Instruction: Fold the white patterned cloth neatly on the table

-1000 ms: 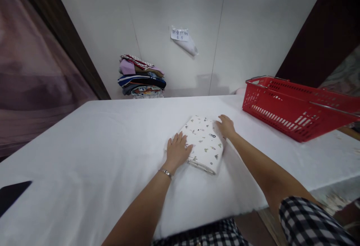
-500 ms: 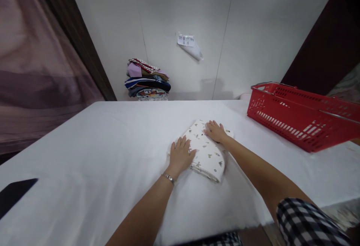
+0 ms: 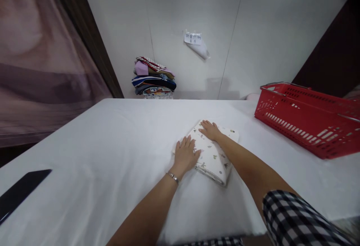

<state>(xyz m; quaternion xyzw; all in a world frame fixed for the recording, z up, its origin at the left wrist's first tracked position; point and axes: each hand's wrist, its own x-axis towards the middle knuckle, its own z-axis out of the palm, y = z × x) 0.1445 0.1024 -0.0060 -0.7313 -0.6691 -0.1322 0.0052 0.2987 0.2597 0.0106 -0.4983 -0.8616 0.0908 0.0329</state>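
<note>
A folded white cloth [image 3: 212, 158] with a small scattered print lies on the white-covered table, turned at an angle to its edges. My left hand [image 3: 185, 153] rests flat on the cloth's left side, fingers spread, a metal bracelet at the wrist. Toward the cloth's far corner, my right hand [image 3: 209, 130] lies palm down with its fingers stretched out. Neither hand grips anything. Several folded layers show along the cloth's near edge. The parts under both hands and the right forearm are hidden.
A red plastic basket [image 3: 303, 120] with metal handles stands at the right of the table [image 3: 112, 144]. Behind the far edge is a stack of folded clothes [image 3: 154, 79]. A dark flat object [image 3: 24, 191] lies at the left. A paper sign [image 3: 192, 38] hangs on the wall.
My right hand has slid a little left across the cloth toward its far corner. My left hand stays on the cloth's left side. The whole view has shifted slightly.
</note>
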